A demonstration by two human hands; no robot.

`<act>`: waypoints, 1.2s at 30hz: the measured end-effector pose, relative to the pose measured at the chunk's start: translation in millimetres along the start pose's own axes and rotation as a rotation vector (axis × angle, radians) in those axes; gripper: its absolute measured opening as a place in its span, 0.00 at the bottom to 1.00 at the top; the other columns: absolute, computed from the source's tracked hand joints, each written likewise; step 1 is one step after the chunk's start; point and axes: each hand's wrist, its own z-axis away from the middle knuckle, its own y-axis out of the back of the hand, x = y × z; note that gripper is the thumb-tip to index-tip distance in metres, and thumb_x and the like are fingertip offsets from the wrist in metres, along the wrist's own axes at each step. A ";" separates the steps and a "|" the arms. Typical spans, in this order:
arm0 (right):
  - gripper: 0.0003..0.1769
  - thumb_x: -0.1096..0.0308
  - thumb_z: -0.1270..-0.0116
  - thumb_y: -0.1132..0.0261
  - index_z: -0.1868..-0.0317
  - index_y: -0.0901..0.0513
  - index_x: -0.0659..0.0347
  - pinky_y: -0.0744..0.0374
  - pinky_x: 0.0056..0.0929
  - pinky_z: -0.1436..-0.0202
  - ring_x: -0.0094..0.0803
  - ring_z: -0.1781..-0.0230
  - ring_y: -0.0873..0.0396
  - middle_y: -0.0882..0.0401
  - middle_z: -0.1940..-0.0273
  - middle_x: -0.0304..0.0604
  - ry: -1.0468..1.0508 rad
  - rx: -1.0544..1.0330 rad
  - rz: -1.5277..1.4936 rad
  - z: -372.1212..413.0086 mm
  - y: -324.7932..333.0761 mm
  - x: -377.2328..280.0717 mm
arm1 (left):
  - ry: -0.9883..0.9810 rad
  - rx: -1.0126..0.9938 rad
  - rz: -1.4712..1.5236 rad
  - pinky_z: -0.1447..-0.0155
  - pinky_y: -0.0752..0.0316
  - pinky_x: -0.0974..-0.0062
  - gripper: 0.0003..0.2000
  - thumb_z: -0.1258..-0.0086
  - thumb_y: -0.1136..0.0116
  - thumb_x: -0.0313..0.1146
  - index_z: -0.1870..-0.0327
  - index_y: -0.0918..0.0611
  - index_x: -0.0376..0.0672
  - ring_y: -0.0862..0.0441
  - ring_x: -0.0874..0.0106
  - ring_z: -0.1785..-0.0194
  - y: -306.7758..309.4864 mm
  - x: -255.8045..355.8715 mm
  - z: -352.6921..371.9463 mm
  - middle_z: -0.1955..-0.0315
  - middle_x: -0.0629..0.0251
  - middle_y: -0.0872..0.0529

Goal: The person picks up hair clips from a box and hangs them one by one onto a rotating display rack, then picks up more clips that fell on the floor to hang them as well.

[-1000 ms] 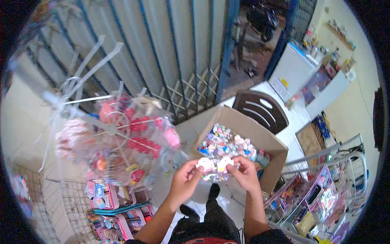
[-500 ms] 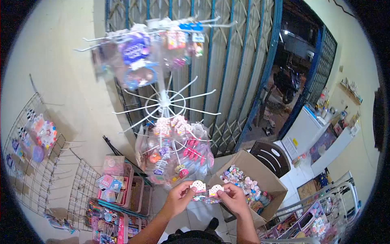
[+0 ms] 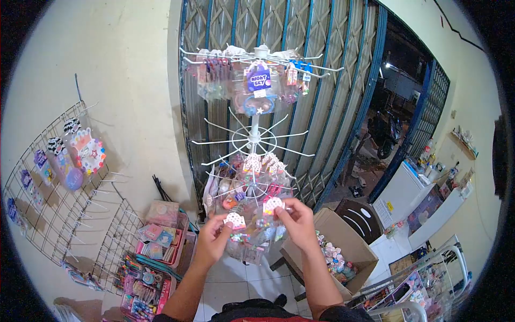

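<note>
Packets [image 3: 234, 221] up front, one per hand, each a spotted, round-topped card over shiny clear plastic and colourful bits! Left hand [image 3: 211, 244] pinches one by its card, thumb on the face; right hand [image 3: 298, 222] grips the other, slightly higher, a gap between them. Any writing on those cards is too small to read. Beyond, a white metal rack [image 3: 254, 138] spreads thin prongs, and up top a purple label [image 3: 258, 80] reads "NIGHT SKY". To the right, an open-topped cardboard box [image 3: 346, 236]; below, smooth pale tiles [image 3: 225, 292].
</note>
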 end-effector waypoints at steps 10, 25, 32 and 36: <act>0.07 0.71 0.30 0.37 0.56 0.20 0.66 0.29 0.17 0.71 0.14 0.72 0.25 0.19 0.70 0.33 0.038 0.046 0.022 -34.9 -35.1 10.5 | -0.059 0.087 0.016 0.50 0.24 0.78 0.12 0.25 0.48 0.28 0.45 0.25 0.32 0.18 0.76 0.55 27.6 20.5 12.0 0.56 0.59 0.15; 0.06 0.70 0.31 0.36 0.62 0.19 0.65 0.37 0.17 0.75 0.10 0.77 0.34 0.26 0.75 0.26 0.103 0.100 0.148 -58.0 -43.4 40.7 | -0.060 0.079 -0.022 0.49 0.25 0.78 0.12 0.25 0.47 0.28 0.45 0.25 0.31 0.18 0.75 0.54 35.9 26.3 13.7 0.56 0.59 0.15; 0.07 0.68 0.31 0.36 0.62 0.19 0.65 0.37 0.18 0.76 0.10 0.77 0.34 0.26 0.76 0.26 0.147 0.078 0.143 -89.6 -38.1 61.6 | -0.061 0.073 -0.020 0.51 0.25 0.77 0.11 0.25 0.48 0.26 0.46 0.25 0.32 0.18 0.76 0.57 30.0 32.0 5.9 0.57 0.60 0.15; 0.11 0.67 0.33 0.35 0.59 0.18 0.68 0.36 0.20 0.76 0.13 0.77 0.33 0.24 0.77 0.31 0.190 0.088 0.256 -100.0 -35.4 59.1 | -0.105 0.040 -0.026 0.53 0.25 0.81 0.14 0.25 0.45 0.29 0.44 0.25 0.32 0.19 0.79 0.58 26.5 28.7 -3.9 0.58 0.61 0.15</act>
